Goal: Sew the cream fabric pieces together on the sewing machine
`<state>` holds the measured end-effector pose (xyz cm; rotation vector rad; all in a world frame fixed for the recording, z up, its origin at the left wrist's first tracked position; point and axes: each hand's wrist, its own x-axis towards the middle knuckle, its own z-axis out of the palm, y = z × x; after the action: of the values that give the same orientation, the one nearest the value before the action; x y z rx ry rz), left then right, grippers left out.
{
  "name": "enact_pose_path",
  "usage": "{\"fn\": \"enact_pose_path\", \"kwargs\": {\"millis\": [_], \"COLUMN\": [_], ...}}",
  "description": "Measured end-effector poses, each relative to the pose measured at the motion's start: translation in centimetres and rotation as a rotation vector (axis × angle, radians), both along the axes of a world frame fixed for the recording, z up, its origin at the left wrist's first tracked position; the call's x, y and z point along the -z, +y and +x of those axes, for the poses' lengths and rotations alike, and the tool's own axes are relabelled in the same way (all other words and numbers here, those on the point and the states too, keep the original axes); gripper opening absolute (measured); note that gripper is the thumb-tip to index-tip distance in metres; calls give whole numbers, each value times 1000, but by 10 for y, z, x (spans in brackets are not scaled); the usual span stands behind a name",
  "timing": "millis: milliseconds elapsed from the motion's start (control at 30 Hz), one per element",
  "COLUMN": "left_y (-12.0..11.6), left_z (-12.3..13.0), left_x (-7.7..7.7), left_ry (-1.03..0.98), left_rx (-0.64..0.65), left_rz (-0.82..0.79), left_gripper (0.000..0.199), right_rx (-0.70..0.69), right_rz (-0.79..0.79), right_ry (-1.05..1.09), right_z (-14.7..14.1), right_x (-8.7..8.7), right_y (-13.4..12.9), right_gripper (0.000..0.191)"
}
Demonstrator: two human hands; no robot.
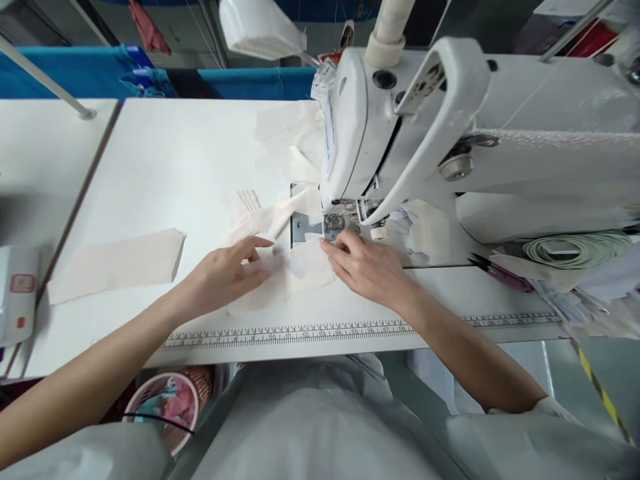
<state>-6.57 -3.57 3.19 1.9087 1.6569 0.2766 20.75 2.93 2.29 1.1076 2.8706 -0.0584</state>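
Observation:
A white sewing machine (pixel 345 133) stands on the white table, its presser foot (pixel 334 223) over a metal plate (pixel 301 229). Just in front of the foot, my right hand (pixel 367 267) has its fingers together on the right edge of a pale cloth piece (pixel 310 267). My left hand (pixel 227 273) is at that cloth's left side, thumb and fingers apart, with the palm turned inward. More pale cloth (pixel 255 220) lies bunched left of the plate. A separate flat stack of pale pieces (pixel 120 265) rests farther left on the table.
A printed ruler (pixel 300 333) runs along the table's front edge. At the right lie dark-tipped snips (pixel 503 273), a coil of green cord (pixel 575 250) and cloth scraps. A pink basket (pixel 197 387) stands below the table. A white device (pixel 19 293) sits far left.

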Motion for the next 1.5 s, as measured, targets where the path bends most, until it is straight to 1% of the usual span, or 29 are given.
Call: {"fn": "enact_pose_path", "kwargs": {"millis": [67, 100, 167, 200, 233, 267, 333, 367, 433, 567, 667, 867, 1033, 1133, 1233, 1367, 1500], "left_y": [-14, -20, -32, -36, -40, -42, -44, -44, -43, -42, -44, -43, -40, -39, -40, -39, -35], "left_z": [-8, -9, -2, 6, 14, 23, 40, 47, 54, 54, 52, 54, 52, 51, 51, 51, 57], "left_x": [-2, -4, -9, -12, -13, -14, -12, -9, -4, 5, 7, 6, 3, 3, 4, 4, 1], "left_ry": [128, 217, 392, 447, 459, 427, 352, 331, 326, 337, 373, 478, 521, 514, 494, 483, 494], "left_rx": [13, 12, -10, -17, 1, 59, 187, 228, 255, 251, 258, 318, 405, 402, 387, 390, 388], "left_rz": [62, 126, 312, 422, 525, 598, 655, 657, 632, 574, 596, 665, 683, 699, 724, 752, 737], "left_gripper": [43, 42, 37, 32, 25, 20, 14, 13, 12, 14, 17, 18, 20, 19, 17, 18, 14], "right_rx": [-8, -10, -12, -10, -10, -10, -8, -6, -5, 3, 25, 53, 66, 60, 46, 40, 50], "right_rz": [-26, -37, -52, -54, -52, -47, -34, -31, -29, -16, 10, 48, 9, -20, -14, 19, 31], "right_ry": [8, 14, 21, 18, 14, 10, 7, 9, 16, 22, 18, 24, 5, -6, -20, -19, -24], "right_z": [2, 2, 3, 3, 3, 2, 2, 1, 1, 1, -1, -4, -4, -3, -3, -4, -5], "right_x": [-1, -1, -1, -1, -1, -1, -1, -1, 0, 2, 3, 5, 3, 2, 2, 3, 4], "right_y": [2, 3, 4, 3, 3, 3, 2, 2, 1, -1, -4, -13, -10, -4, 0, 0, -3], "right_gripper": [46, 46, 47, 47, 48, 48, 48, 48, 48, 49, 48, 49, 50, 50, 51, 53, 53]}}
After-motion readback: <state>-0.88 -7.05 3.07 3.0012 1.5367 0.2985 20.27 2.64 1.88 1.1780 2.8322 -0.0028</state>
